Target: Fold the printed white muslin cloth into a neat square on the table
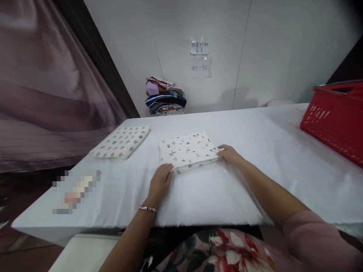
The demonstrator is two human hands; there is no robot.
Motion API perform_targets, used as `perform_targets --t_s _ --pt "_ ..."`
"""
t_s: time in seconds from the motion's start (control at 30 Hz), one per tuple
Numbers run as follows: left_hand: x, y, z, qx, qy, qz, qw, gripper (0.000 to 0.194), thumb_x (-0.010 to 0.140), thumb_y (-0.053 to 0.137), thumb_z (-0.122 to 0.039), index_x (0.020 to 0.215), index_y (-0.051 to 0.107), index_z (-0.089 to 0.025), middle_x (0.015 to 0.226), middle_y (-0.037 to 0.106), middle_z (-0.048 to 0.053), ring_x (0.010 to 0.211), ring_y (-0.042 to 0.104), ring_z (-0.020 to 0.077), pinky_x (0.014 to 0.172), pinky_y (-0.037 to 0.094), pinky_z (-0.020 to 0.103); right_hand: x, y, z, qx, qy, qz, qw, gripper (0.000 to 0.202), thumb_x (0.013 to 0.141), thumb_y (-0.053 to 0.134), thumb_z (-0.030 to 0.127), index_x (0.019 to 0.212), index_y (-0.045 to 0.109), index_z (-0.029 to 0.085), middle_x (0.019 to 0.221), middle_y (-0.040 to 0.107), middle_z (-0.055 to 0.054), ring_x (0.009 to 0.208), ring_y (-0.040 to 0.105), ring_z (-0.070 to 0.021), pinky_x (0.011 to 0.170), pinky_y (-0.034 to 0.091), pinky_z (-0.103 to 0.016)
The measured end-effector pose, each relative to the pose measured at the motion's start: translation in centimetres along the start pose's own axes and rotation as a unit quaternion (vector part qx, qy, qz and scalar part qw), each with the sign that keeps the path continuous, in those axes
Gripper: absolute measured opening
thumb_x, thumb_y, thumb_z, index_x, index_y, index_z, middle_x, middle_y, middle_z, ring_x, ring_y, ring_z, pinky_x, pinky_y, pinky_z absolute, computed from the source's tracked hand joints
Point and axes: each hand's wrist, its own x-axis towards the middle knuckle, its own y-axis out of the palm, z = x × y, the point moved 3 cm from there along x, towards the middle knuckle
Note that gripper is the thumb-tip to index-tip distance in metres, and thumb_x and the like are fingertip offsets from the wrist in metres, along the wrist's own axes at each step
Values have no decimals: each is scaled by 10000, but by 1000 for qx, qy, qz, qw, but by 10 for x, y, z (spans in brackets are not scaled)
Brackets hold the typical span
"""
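A folded white cloth [188, 149] with small scattered prints lies flat on the white-covered table in front of me. Its layered near edge faces me. My left hand [161, 180], with a silver bracelet at the wrist, grips the near left corner, fingers on top and thumb at the edge. At the near right corner, my right hand [228, 154] pinches the layers between thumb and fingers. To the left rests another folded cloth [121, 141], cream with grey mushroom-like prints, apart from both hands.
A red plastic basket [334, 121] stands on the right of the white tablecloth [215, 196]. Behind the table rises a stack of folded fabrics [166, 99] against the wall. A blurred-out item [78, 192] lies front left. A pinkish curtain [56, 94] hangs at left.
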Motion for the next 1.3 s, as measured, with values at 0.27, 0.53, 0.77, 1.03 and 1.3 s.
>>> perform_targets --t_s 0.27,0.53,0.77,1.03,1.3 --pt "0 -2 -3 26 -2 -3 1000 284 841 477 -227 1103 583 -195 1186 577 65 1172 456 227 1019 395 445 -12 -6 11 -139 -2 13 990 547 783 541 368 1280 444 163 555 581 9 541 548 -147 534 378 -239" --pt "-2 -3 -6 24 -16 16 999 310 833 463 -193 1124 570 -195 1219 551 71 1198 431 240 1023 386 473 -7 -2 15 -196 -4 27 980 635 758 584 317 1337 385 150 607 631 -6 464 543 -136 499 389 -246" --pt "-3 -2 -4 21 -10 12 1000 311 833 468 -197 1127 569 -193 1203 561 73 1187 438 239 1024 382 474 -7 -3 24 -165 5 43 985 658 699 644 263 1300 425 105 535 601 12 415 508 -123 468 380 -242" --pt "-2 -2 -4 17 -4 4 1000 311 827 465 -184 1120 570 -187 1193 566 72 1185 438 233 1032 378 451 -6 -11 14 -110 16 50 993 297 751 615 404 867 576 133 613 651 -53 400 525 -110 404 345 -218" --pt "-2 1 1 13 6 6 1000 315 837 467 -218 1136 564 -199 1195 566 77 1180 448 241 1023 382 472 -9 -3 17 -82 34 65 994 245 766 614 370 842 533 151 612 668 -68 399 555 -131 358 335 -211"
